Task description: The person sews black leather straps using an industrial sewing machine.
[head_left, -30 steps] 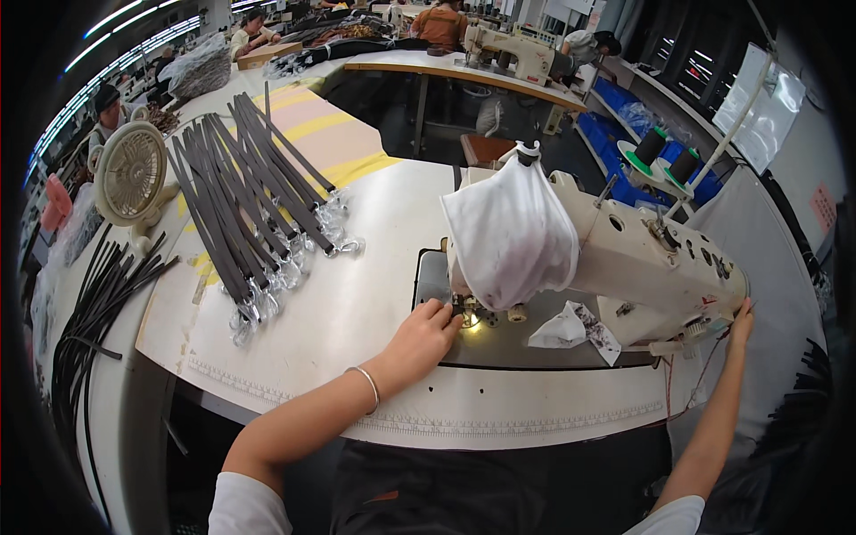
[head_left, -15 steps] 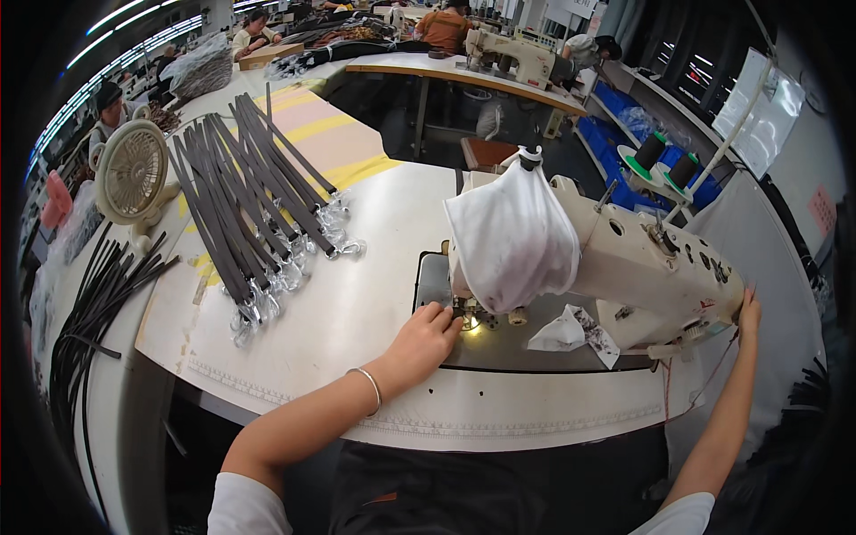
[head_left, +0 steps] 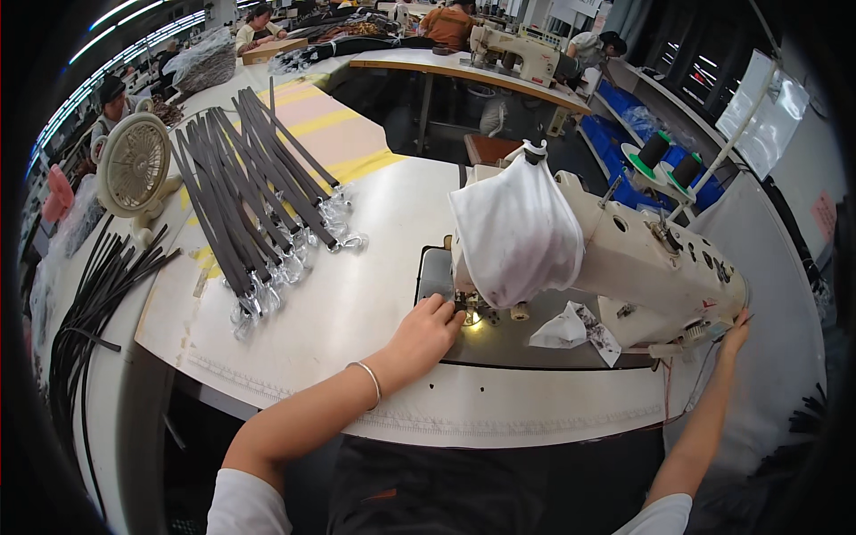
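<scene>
My left hand [head_left: 426, 332] lies flat on the table [head_left: 357, 303], fingers together under the sewing machine [head_left: 642, 267] needle; my right hand [head_left: 736, 332] reaches its far right end, fingers unclear; neither has moved since earlier.

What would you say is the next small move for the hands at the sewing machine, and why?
Probably a small turn of the handwheel by the right hand, which rests at the right end of the sewing machine. The left hand has its fingertips at the lit needle area, as if guiding something there; what lies under the needle is too small to tell.
</scene>
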`<action>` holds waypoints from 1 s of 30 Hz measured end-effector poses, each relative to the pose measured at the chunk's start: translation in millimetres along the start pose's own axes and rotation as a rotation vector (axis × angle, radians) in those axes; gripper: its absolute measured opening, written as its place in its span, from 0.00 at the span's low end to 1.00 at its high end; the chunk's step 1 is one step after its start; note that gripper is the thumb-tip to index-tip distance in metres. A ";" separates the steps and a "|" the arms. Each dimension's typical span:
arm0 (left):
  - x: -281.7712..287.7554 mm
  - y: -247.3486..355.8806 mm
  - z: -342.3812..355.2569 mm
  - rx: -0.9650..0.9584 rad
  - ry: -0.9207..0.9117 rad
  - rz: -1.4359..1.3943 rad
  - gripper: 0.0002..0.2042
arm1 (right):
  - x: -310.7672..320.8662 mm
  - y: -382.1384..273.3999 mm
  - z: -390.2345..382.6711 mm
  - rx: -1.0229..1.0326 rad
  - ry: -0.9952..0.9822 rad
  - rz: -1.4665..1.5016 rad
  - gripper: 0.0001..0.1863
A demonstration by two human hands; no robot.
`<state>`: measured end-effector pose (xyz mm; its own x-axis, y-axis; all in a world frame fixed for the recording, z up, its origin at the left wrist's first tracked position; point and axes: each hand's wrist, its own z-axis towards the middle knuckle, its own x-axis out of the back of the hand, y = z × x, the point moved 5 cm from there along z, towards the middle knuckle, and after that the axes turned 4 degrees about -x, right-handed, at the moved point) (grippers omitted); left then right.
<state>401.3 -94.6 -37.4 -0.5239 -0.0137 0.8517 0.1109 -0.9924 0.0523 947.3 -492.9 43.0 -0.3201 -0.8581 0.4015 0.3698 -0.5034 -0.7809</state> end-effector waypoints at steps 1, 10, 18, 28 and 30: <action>-0.9 -0.6 -0.1 -0.001 0.002 0.000 0.16 | -1.4 4.2 -7.2 0.033 0.096 0.138 0.28; -0.6 4.3 -1.7 -0.037 0.014 0.063 0.16 | 3.4 -41.4 39.0 0.216 -0.012 -0.398 0.33; -3.8 3.6 -1.0 -0.021 -0.024 0.037 0.17 | 13.4 -35.1 47.2 -0.053 -0.164 -0.353 0.30; -2.5 3.5 0.5 -0.022 -0.008 0.040 0.17 | 20.2 -22.6 26.0 0.093 -0.026 -0.144 0.27; -2.5 1.7 0.8 -0.012 -0.026 0.046 0.17 | 1.5 -8.5 9.0 0.111 0.023 -0.082 0.27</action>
<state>403.5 -96.1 -39.0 -0.4961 -0.0561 0.8664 0.1238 -0.9923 0.0066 951.6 -490.9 54.5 -0.3726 -0.8117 0.4498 0.4356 -0.5810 -0.6876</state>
